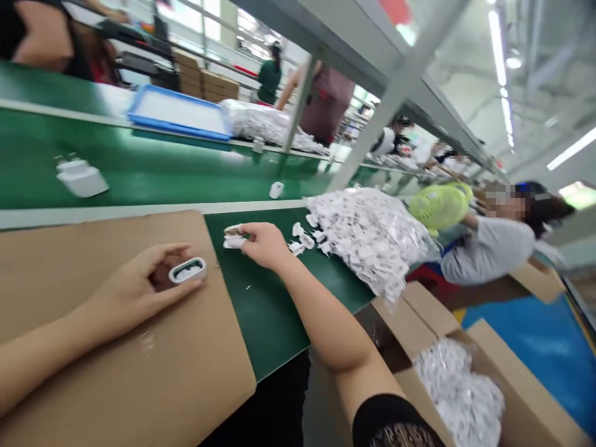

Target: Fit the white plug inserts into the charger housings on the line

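My left hand (139, 288) rests on a brown cardboard sheet (116, 372) and is closed round a small white hollow shell (187, 270), its open side facing up. My right hand (263, 243) lies on the green table (261, 310), fingers pinched on small white parts (233, 238). A few more loose white parts (305, 239) lie just right of that hand. Beyond them sits a big clear bag of white parts (372, 239).
A white charger block (80, 178) and a small white piece (276, 189) lie on the green belt (162, 171) behind. A blue tray (179, 113) sits further back. An open carton of bagged parts (459, 388) stands at lower right. A seated person (493, 245) works to the right.
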A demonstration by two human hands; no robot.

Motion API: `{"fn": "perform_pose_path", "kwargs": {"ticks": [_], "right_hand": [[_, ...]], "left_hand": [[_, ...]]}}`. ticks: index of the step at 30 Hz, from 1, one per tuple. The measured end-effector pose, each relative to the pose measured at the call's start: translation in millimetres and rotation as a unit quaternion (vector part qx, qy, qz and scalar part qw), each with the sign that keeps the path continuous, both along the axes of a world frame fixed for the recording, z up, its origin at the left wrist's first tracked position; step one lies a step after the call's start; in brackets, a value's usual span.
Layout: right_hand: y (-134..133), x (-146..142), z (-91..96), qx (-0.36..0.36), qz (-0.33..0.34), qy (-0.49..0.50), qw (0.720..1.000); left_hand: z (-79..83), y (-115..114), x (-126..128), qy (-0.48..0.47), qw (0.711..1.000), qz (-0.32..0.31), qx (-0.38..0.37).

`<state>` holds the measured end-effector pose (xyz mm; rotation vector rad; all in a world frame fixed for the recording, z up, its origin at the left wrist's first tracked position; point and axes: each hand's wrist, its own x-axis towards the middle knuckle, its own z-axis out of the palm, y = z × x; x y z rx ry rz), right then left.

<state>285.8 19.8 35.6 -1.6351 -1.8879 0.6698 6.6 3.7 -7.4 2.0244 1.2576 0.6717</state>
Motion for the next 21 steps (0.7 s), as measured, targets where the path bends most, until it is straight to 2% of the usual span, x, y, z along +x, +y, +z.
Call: {"fn": "perform_pose_path", "kwargs": {"ticks": [2,4,6,11,17,21], "right_hand": [[-5,-3,-0.6,-0.059,0.000,0.069,0.996],[-9,-6,-0.5,-0.089,0.007,0.117,0.989],[-13,-10,-1.0,-0.083,0.013,0.134,0.987],[-10,-14,-10.2,-0.076,0.041,0.168,0.982],[-5,-6,-12.2,-0.002,0.032,0.085,0.996],[-15,0,-2.3,-0.055,0.015,0.071,0.996]], "left_hand": [[-0.4,0,0,-0.021,0.999,-0.022,-0.010],[0.7,2,-1,-0.027,0.998,-0.059,0.021],[0.5,3,-3,-0.038,0.995,-0.079,0.046],[-2.3,5,-4,-0.038,0.994,-0.086,0.048],[-2.4,8,-1,-0.045,0.994,-0.088,0.054],[-4.7,8,-2,-0.049,0.992,-0.094,0.065]]}}
